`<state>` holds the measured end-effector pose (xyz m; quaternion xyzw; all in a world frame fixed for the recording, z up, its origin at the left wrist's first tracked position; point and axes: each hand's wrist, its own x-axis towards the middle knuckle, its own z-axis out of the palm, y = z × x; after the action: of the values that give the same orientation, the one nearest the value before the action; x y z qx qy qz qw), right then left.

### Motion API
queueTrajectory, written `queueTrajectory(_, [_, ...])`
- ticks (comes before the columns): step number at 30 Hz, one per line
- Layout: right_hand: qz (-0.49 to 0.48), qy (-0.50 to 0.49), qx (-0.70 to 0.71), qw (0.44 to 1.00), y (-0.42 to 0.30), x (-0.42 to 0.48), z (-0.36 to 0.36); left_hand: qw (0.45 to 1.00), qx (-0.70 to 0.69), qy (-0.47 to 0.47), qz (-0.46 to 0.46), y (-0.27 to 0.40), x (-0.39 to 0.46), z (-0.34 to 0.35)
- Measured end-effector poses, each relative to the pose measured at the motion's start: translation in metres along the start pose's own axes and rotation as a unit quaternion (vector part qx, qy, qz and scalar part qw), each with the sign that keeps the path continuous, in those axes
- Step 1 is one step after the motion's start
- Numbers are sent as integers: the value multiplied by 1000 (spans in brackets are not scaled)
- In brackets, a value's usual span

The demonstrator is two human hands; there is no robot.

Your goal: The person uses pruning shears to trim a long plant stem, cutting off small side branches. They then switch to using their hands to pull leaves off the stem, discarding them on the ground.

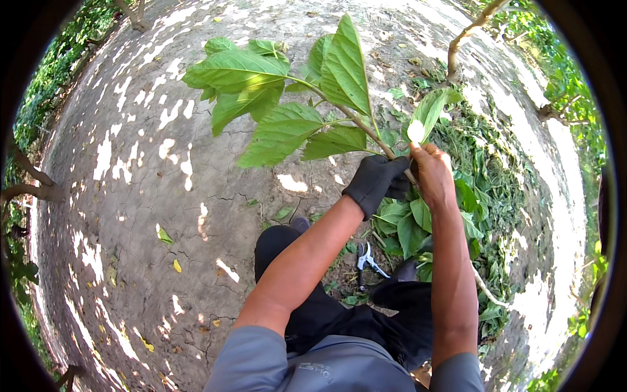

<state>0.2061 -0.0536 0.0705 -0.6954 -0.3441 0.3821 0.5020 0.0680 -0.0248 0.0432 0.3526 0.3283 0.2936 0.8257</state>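
My left hand [374,179], in a black glove, is closed around the woody stem of a leafy branch [360,125]. Broad green toothed leaves [245,78] spread from the branch up and to the left. Bare and ungloved, my right hand [433,169] sits just right of the glove and pinches the base of a single green leaf [428,115]. Whether that leaf is still joined to the stem is hidden by the fingers. A pair of pruning shears [366,262] lies on the ground between my feet.
Picked green leaves [409,228] are heaped below my hands, beside a strip of wilted leaves [490,166] on the right. A bare cut stick [490,291] lies there too. Tree trunks rise at upper right [455,54] and left [39,188]. Cracked dry soil [147,206] spreads leftward.
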Motion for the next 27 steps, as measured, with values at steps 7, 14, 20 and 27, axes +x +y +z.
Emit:
queueTrajectory(7, [-51, 22, -139, 989, -15, -21, -5, 997, 71, 0, 2, 1, -1, 1])
queueTrajectory(14, [-40, 85, -116, 989, 6, -24, -17, 991, -3, 90, 96, 30, -4, -28])
queueTrajectory(20, [-133, 121, -174, 968, 18, -33, -7, 979, -177, 98, 35, 19, 9, -56])
queueTrajectory(27, [-122, 107, -140, 977, 21, -58, -10, 984, -124, 103, 76, 16, 12, -43])
